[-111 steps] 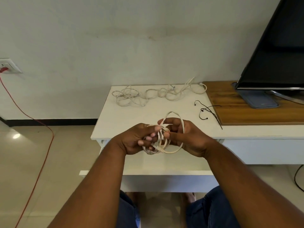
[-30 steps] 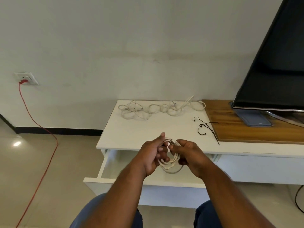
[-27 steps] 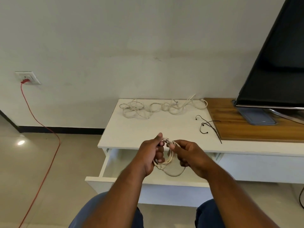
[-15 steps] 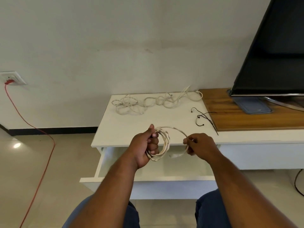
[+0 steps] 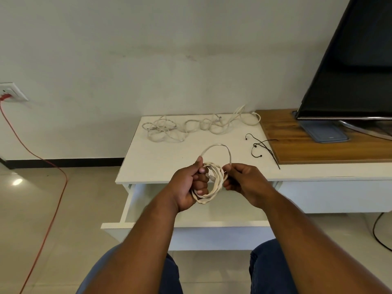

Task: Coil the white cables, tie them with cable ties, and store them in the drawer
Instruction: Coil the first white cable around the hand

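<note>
A white cable coil [image 5: 214, 187] hangs in front of me above the open drawer [image 5: 222, 217]. My left hand [image 5: 188, 187] grips the coil's left side with curled fingers and thumb on top. My right hand [image 5: 246, 183] pinches the cable's free end, which arcs up in one loose loop [image 5: 216, 146] from hand to hand. More loose white cables [image 5: 191, 128] lie tangled at the back of the white cabinet top [image 5: 161, 164]. Black cable ties [image 5: 263, 148] lie on the top's right part.
A wooden board [image 5: 318, 149] carries a TV [image 5: 356, 66] on its stand at the right. A red cord [image 5: 53, 183] runs from a wall socket [image 5: 10, 93] down across the tiled floor at the left. A black cord lies on the floor at far right.
My right hand has come back in beside the left, carrying the free end over in a new loop on the coil. The coil stays in my left hand.
</note>
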